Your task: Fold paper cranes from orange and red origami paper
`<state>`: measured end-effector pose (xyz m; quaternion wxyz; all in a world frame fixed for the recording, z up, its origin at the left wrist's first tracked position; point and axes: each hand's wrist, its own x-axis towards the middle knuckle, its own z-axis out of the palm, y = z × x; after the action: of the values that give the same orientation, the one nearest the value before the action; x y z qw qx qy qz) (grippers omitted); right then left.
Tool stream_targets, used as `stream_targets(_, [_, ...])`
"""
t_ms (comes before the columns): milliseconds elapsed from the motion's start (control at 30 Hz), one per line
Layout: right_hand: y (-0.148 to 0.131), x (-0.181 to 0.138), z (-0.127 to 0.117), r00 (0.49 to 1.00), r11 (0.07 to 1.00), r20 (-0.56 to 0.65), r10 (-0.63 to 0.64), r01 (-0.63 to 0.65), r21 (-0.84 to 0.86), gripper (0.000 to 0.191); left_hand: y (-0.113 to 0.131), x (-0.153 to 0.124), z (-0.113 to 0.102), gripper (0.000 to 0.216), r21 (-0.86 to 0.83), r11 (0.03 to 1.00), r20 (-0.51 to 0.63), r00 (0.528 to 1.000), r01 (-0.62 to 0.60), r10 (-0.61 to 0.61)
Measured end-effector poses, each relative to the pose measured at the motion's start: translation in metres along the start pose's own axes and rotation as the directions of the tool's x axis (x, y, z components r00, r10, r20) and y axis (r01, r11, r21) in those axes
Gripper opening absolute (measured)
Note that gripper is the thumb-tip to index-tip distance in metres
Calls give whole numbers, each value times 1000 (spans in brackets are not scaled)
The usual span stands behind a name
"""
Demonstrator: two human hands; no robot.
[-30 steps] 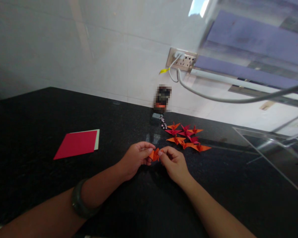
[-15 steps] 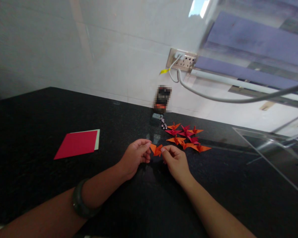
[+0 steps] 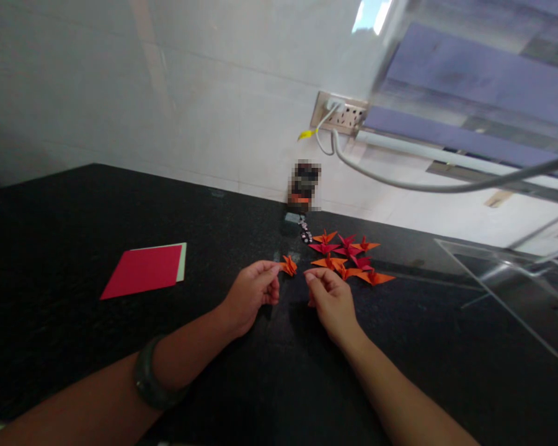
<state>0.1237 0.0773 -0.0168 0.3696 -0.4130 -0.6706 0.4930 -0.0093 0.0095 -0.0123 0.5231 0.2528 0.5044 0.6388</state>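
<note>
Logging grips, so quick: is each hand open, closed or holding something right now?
Left hand: closed, pinching the folded orange paper by one end.
Right hand: closed, fingers curled, nothing visible in its grip.

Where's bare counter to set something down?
Bare counter shows between the left forearm and right forearm, between the red sheet and left hand, and between the right forearm and sink. Crowded: just beyond the right hand, where the cranes cluster. The gap between the hands is tight, holding an orange crane.
</note>
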Motion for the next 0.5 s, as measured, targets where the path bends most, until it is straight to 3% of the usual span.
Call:
stream_targets(133, [1,-5,1,977,985,194,-94,119,-124,19,-1,0,-1,16,-12,1000,4,1000,-2,2])
stream_targets(267, [1,-10,2,882,944,446,-153,264,-198,16,-1,0,-1,16,-9,1000,16,1000,-15,15])
stream_targets(500, [0,-11,2,843,912,506,-185,339,-230,15,-4,1,-2,17,39,999,22,1000,-17,16])
